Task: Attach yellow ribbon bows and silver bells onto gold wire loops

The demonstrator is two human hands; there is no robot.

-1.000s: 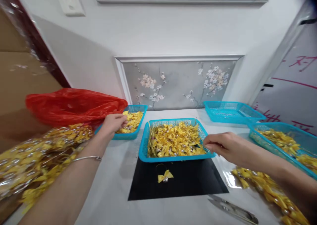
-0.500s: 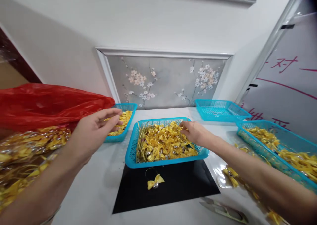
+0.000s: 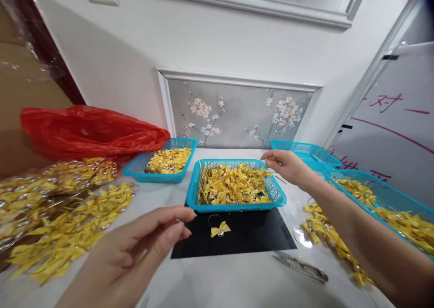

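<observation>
A blue plastic basket point(image 3: 277, 194) heaped with yellow ribbon bows point(image 3: 237, 186) stands in the middle, with thin golden ties bunched at its left side. In front of it, one yellow bow point(image 3: 220, 229) with a silvery bell-like bead and a thin loop lies on a black mat point(image 3: 257, 240). My left hand point(image 3: 139, 249) hovers to the lower left of that bow, fingers bent and a gap showing beside the thumb. Over the basket's right back corner is my right hand point(image 3: 286, 165), its fingers reaching left and slightly apart. I see nothing held in either hand.
Snips point(image 3: 301, 267) lie at the front right, near a row of bows point(image 3: 334, 238). Blue baskets with bows stand left point(image 3: 152, 177) and right point(image 3: 359, 195); another blue basket point(image 3: 305, 152) is behind. A red plastic bag point(image 3: 91, 134) and bow piles point(image 3: 77, 222) occupy the left.
My left hand has come down and right from the left basket, towards the mat. My right hand has drawn up and right from the bows. The view has shifted, showing more of the left side.
</observation>
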